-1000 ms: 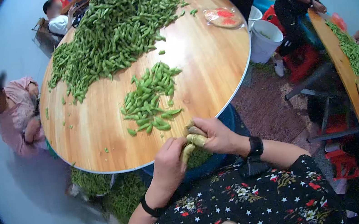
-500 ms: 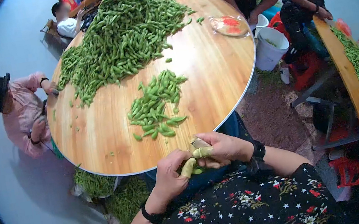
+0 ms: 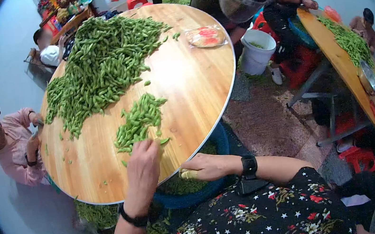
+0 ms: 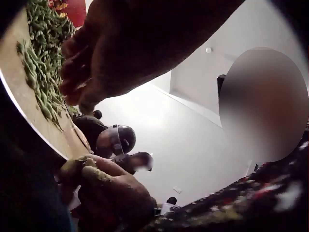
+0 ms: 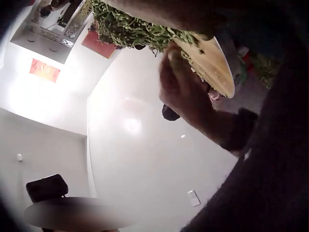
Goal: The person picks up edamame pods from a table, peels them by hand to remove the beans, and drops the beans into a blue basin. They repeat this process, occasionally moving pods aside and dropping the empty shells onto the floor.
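Our hands have just come apart. Half a second ago they are together by the near edge of the wooden table (image 3: pixel 194 97); now our left hand (image 3: pixel 141 171) is out over the tabletop, its bent fingers at the near side of the small group of pods (image 3: pixel 136 121). We cannot tell whether they pinch a pod or only touch the group.

Our right hand (image 3: pixel 206 167) stays back, to the right, by the table's near edge. It wears a yellowish covering (image 3: pixel 188 174) on a digit; whether it grips anything we cannot tell.

We judge that the work between the two hands is broken off for the moment, with contact now on the left hand's side. The pods themselves lie near on the table, in front of the large heap (image 3: pixel 103 62) at far left, while the blue tub (image 3: pixel 185 202) sits below the near edge.
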Tool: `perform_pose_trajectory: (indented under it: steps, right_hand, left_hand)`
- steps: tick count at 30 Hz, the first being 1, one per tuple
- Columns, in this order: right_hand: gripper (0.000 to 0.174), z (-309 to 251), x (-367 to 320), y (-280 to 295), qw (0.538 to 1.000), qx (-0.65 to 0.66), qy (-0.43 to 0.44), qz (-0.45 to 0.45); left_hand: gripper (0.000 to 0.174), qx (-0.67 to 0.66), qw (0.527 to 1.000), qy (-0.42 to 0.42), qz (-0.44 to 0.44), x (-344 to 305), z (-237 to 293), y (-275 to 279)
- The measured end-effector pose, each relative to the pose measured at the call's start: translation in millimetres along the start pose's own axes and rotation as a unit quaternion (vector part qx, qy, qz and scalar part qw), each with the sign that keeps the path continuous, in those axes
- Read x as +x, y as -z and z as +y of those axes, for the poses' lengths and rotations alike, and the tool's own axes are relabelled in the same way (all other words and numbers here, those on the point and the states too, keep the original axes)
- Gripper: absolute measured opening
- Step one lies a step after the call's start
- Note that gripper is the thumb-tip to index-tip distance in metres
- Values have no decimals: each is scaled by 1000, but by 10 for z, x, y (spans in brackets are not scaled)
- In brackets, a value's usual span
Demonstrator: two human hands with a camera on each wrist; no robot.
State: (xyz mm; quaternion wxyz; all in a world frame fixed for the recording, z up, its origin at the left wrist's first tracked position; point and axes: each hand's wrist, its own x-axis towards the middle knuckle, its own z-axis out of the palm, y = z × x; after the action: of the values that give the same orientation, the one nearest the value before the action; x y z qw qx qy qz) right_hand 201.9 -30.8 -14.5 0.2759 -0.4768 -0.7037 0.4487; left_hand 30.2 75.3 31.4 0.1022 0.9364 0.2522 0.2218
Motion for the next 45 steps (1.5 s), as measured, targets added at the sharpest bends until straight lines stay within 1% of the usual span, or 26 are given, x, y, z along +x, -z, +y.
perform_pose_trajectory:
  steps: [2,4,6,8,9,10,11,12,13,15,16,17,19,20,22,26,28,29,31,35,37,38,40,41,43,45]
  right_hand:
    - [32,21,-48,20,1000,12,11,12]
    - [32,-39,-85,88,999,28,25,18]
    - [30,-117,-148,195,999,47,-24,4]
    - [26,-83,-155,201,990,122,-36,65]
    - [26,-98,-149,184,977,184,-55,94]
    - [28,-165,-134,206,964,232,-80,102]
    - [30,-168,-115,211,956,258,-91,104]
    - [30,-189,-100,207,954,267,-85,106]
    - [30,-204,-83,197,952,275,-78,111]
    - [30,-194,-40,164,953,277,-63,103]
    - [30,-189,-27,144,955,277,-51,98]
    - [30,-188,-24,130,954,278,-51,96]
    - [28,-189,-26,134,965,237,-49,101]
    - [28,-184,-22,137,965,237,-50,101]
    - [24,-169,-19,134,983,153,-16,100]
    - [19,-237,-11,147,992,85,-27,85]
    - [15,-260,-12,124,991,-5,22,134]
    - [15,-262,-12,117,991,-3,20,132]
    - [18,-265,-7,125,992,-27,21,123]
    - [22,-306,-1,155,994,17,6,109]
    - [23,-313,-7,171,994,42,-21,97]
    - [23,-343,-16,179,994,44,-23,96]
    - [22,-421,-29,193,986,130,-66,78]
    - [22,-405,-28,182,986,131,-66,77]
    - [22,-351,-27,157,993,60,-26,94]
    - [21,-337,-22,143,994,31,-5,100]
  left_hand:
    - [14,55,996,-16,-71,162,-158,-156]
    - [19,51,994,-8,-93,213,-170,-179]
    - [24,48,992,14,-119,196,-199,-232]
    - [23,-74,997,10,-23,169,-227,-297]
    - [23,-66,997,21,-24,127,-194,-247]
    - [19,-301,941,145,-53,83,-122,-188]
    - [15,-517,813,257,-73,43,-80,-160]
    - [13,-544,804,232,-54,-33,-90,-200]
    - [13,-542,805,236,-53,-91,-54,-213]
    - [16,-663,705,250,28,-165,51,-255]
    - [17,-672,695,253,27,-200,72,-265]
    - [17,-672,695,256,27,-216,87,-250]
    - [16,-619,743,255,14,-232,126,-186]
    - [16,-619,742,255,15,-235,130,-169]
    - [14,-593,763,255,14,-257,137,-151]
    - [13,-612,746,262,23,-298,161,-147]
    - [15,-639,725,257,35,-309,196,-123]
    - [15,-639,723,259,35,-326,184,-129]
    - [17,-590,771,240,24,-361,148,-140]
    - [18,-588,768,255,8,-344,135,-73]
    - [15,-620,743,253,21,-354,122,-105]
    - [15,-620,742,255,20,-357,131,-104]
    - [15,-612,745,265,18,-360,142,-87]
    - [15,-612,745,267,18,-370,137,-95]
    - [14,-601,754,264,7,-384,123,-122]
    - [14,-615,743,264,7,-404,138,-143]
